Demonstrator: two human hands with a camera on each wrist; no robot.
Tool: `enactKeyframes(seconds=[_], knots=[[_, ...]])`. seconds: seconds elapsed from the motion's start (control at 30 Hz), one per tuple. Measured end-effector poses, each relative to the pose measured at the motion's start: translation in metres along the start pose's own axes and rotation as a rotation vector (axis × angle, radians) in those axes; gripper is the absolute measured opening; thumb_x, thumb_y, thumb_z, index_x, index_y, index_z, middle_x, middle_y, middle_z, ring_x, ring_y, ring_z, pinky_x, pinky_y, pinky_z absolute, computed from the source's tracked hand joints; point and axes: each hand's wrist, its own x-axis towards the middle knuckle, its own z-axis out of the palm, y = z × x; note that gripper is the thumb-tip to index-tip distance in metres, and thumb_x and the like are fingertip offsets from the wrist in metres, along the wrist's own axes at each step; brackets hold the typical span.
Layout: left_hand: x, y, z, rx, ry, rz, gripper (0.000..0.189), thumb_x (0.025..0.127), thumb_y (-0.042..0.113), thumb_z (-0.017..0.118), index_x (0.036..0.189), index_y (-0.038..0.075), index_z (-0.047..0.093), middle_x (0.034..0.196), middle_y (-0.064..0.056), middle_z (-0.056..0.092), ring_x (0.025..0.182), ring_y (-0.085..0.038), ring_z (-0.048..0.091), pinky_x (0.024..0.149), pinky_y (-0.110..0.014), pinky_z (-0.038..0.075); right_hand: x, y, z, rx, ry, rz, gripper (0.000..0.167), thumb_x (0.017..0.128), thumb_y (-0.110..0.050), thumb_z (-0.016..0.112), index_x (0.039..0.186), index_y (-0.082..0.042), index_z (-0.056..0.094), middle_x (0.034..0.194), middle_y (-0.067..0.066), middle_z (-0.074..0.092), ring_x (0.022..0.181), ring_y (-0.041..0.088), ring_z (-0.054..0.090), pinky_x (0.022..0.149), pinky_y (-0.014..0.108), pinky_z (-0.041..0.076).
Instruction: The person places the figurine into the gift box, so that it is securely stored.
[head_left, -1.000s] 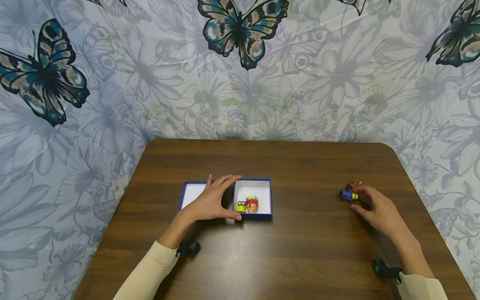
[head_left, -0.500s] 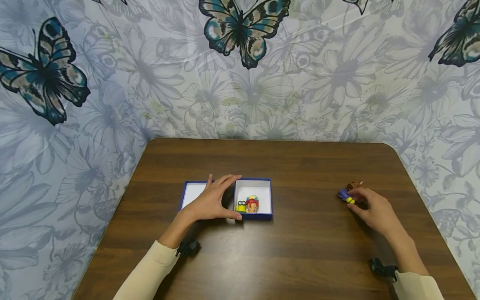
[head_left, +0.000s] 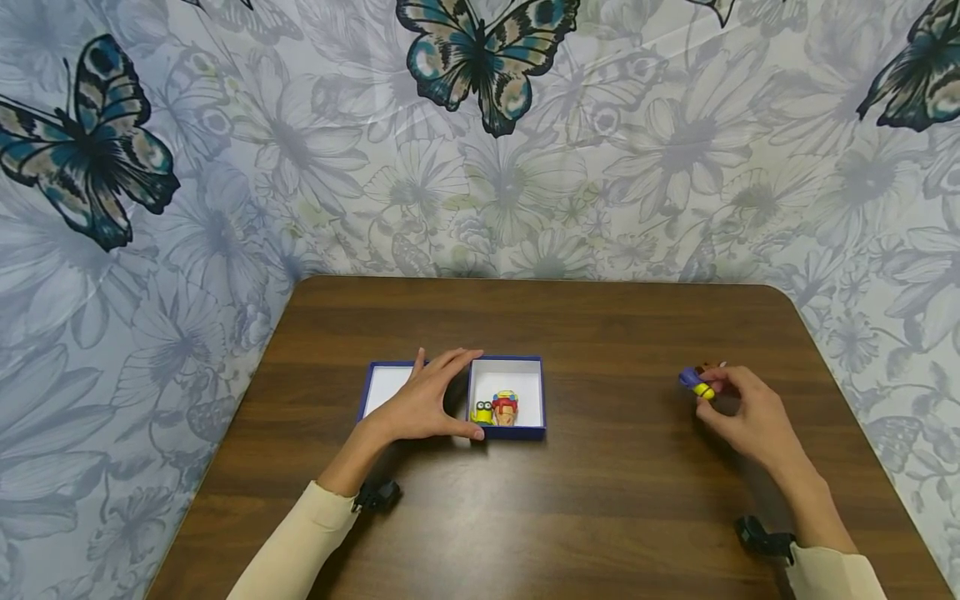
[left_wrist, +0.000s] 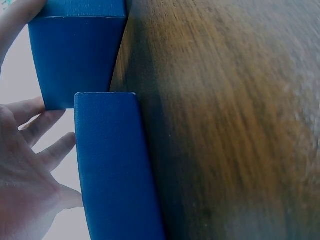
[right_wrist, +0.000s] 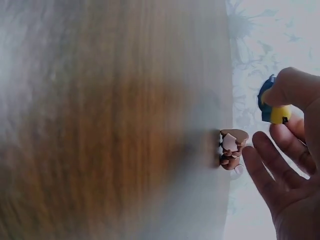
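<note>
With thumb and fingers spread, my left hand [head_left: 423,404] steadies a blue box [head_left: 529,434] with a white inside; the thumb lies at its near wall and fingertips at its far left corner. In the box are a yellow figurine with big eyes [head_left: 482,412] and a red, blue and yellow figurine [head_left: 505,408]. At the right, my right hand [head_left: 757,421] pinches a small blue and yellow figurine [right_wrist: 275,102] between thumb and finger. A brown figurine [right_wrist: 232,149] stands on the table near the other fingertips, mostly hidden behind the hand in the head view.
A second blue-edged white tray or lid [head_left: 386,387] lies left of the box, partly under my left hand. The brown wooden table [head_left: 600,517] ends at a flower-patterned wall covering [head_left: 547,192] with butterflies.
My right hand has taken the blue and yellow figurine between thumb and finger and tilted it, lifting it slightly. My left hand and the box stay in place.
</note>
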Motion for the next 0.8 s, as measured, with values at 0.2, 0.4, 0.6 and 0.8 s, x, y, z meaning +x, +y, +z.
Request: enactKeyframes(seconds=[0.2, 0.4, 0.6, 0.8], knots=[[0.0002, -0.0012, 0.0009, 0.002, 0.005, 0.001, 0.126, 0.07, 0.068, 0.094, 0.171, 0.028, 0.03, 0.175, -0.005, 0.037, 0.166, -0.03, 0.03, 0.129, -0.081, -0.002, -0.0029, -0.0042, 0.0017, 0.121, 0.012, 0.058, 0.041, 0.079, 0.012, 0.085, 0.116, 0.004, 0.069, 0.113, 0.018, 0.064, 0.1, -0.022, 0.054, 0.087, -0.006, 0.045], [0.0004, -0.0018, 0.0011, 0.001, 0.002, -0.002, 0.126, 0.07, 0.069, 0.093, 0.171, 0.029, 0.029, 0.174, -0.005, 0.037, 0.165, -0.031, 0.033, 0.129, -0.081, -0.002, -0.0048, -0.0074, 0.0009, 0.16, 0.029, 0.119, 0.041, 0.085, 0.011, 0.081, 0.123, 0.002, 0.069, 0.127, 0.019, 0.067, 0.101, -0.019, 0.058, 0.085, -0.004, 0.048], [0.0004, -0.001, 0.0004, 0.0, 0.011, 0.006, 0.126, 0.07, 0.069, 0.093, 0.171, 0.028, 0.031, 0.174, -0.006, 0.039, 0.165, -0.031, 0.034, 0.128, -0.082, -0.001, -0.0044, -0.0097, 0.003, 0.223, 0.083, 0.135, 0.038, 0.089, 0.011, 0.076, 0.126, 0.001, 0.068, 0.125, -0.003, 0.071, 0.1, -0.016, 0.065, 0.087, -0.001, 0.051], [0.0006, -0.0012, 0.001, -0.003, 0.01, 0.01, 0.126, 0.07, 0.069, 0.093, 0.171, 0.029, 0.03, 0.174, -0.006, 0.039, 0.165, -0.032, 0.034, 0.127, -0.083, -0.001, -0.003, -0.0093, 0.0067, 0.263, 0.146, 0.126, 0.05, 0.088, 0.009, 0.082, 0.135, -0.003, 0.069, 0.122, -0.017, 0.071, 0.104, -0.01, 0.067, 0.091, 0.001, 0.051]])
